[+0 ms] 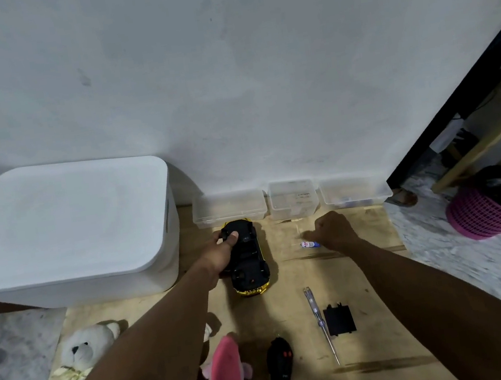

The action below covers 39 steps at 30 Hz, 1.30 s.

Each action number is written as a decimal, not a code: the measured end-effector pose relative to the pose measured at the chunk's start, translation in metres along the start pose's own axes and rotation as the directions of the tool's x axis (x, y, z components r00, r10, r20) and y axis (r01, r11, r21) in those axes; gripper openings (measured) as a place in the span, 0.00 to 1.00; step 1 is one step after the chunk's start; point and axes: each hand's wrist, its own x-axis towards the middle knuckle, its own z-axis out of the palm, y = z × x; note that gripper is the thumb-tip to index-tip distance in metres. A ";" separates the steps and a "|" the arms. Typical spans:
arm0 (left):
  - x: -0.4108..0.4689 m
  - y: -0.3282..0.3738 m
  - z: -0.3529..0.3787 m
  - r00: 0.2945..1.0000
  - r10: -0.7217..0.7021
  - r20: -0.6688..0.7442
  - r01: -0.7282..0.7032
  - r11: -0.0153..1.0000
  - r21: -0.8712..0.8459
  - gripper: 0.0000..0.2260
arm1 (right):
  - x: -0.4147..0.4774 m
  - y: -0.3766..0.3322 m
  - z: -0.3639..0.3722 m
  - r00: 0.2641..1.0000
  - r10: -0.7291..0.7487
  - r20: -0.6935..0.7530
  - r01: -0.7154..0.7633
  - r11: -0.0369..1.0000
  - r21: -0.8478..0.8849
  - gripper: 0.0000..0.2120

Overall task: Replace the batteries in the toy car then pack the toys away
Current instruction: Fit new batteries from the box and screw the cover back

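Observation:
A yellow toy car (250, 262) lies upside down on the wooden board, its black underside up. My left hand (222, 248) grips the car's far end, thumb on the underside. My right hand (335, 230) is closed over a small blue-and-white battery (307, 244) that sticks out from under the fingers on the board. A clear-handled screwdriver (320, 323) and the black battery cover (339, 321) lie near the front. The black remote control (281, 375) rests at the bottom.
A large white lidded bin (65, 232) stands at the left. Three clear plastic boxes (292, 199) line the wall. A white teddy bear (79, 352) and a pink plush toy (227, 376) lie at the lower left. A pink basket (481, 215) sits at the right.

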 end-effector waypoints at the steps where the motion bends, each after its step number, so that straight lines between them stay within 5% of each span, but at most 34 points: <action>1: 0.001 0.001 0.000 1.000 0.002 0.007 -0.002 1.000 -0.003 0.17 | -0.002 0.001 0.003 0.997 -0.075 0.020 0.077 0.991 -0.113 0.18; 5: 0.002 0.003 0.000 0.996 0.009 0.088 -0.011 1.000 0.018 0.14 | -0.006 0.005 0.011 0.972 -0.164 0.168 0.211 0.923 -0.321 0.12; 11: -0.002 0.008 0.001 0.991 0.014 0.136 -0.023 0.998 0.064 0.09 | -0.007 0.009 0.016 0.965 -0.207 0.161 0.246 0.928 -0.281 0.09; 15: -0.014 0.018 0.005 0.989 0.067 0.133 -0.078 0.994 0.080 0.09 | -0.014 -0.004 0.006 0.953 -0.299 -0.044 0.302 0.950 0.081 0.11; 18: -0.024 0.028 0.009 0.981 0.148 0.124 -0.153 0.988 0.034 0.14 | -0.019 -0.029 -0.013 0.956 -0.221 -0.195 0.282 0.878 0.387 0.08; 23: -0.042 0.046 0.019 0.956 0.268 0.118 -0.273 0.962 0.027 0.21 | -0.032 -0.072 -0.047 0.987 -0.088 -0.132 0.157 0.678 0.718 0.09; 39: -0.051 0.054 0.031 0.940 0.334 0.074 -0.333 0.943 -0.023 0.22 | -0.058 -0.118 -0.036 0.945 -0.018 -0.326 0.099 0.967 0.233 0.15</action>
